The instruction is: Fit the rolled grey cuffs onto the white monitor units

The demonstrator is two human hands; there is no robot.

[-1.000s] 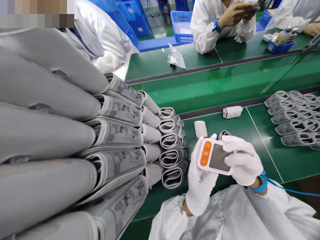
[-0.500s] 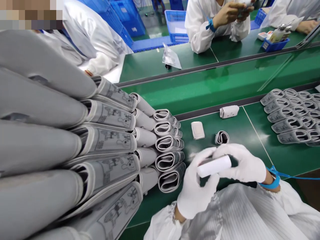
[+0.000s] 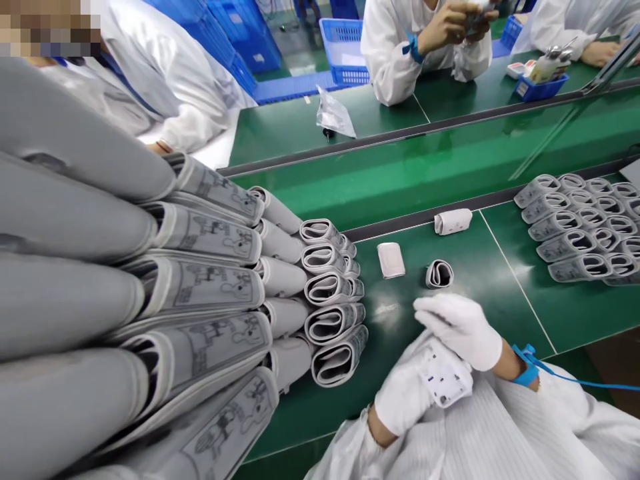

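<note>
In my gloved left hand (image 3: pixel 406 387) sits a small white plastic case (image 3: pixel 447 375), held low and close to my gown. Its upward face shows small dark slots and openings. My gloved right hand (image 3: pixel 459 330) lies over the top of the case, fingers stretched out to the left and close together, its thumb hidden. Whether it touches the case I cannot tell. Beyond the hands, on the green table, lie a rolled grey cuff (image 3: pixel 440 274), a flat whitish folded cuff (image 3: pixel 391 260) and another rolled cuff (image 3: pixel 453 221).
Stacked rolled grey cuffs with printed drawings (image 3: pixel 210 287) fill the left side. More rolled cuffs (image 3: pixel 575 230) stand in rows at right. A blue cord (image 3: pixel 575 380) runs from my right wrist strap. Co-workers sit across a green belt (image 3: pixel 380 167).
Both hands have moved down toward my gown. The white case has turned from its plain narrow side to its slotted face. My right hand has shifted over it, fingers straighter.
</note>
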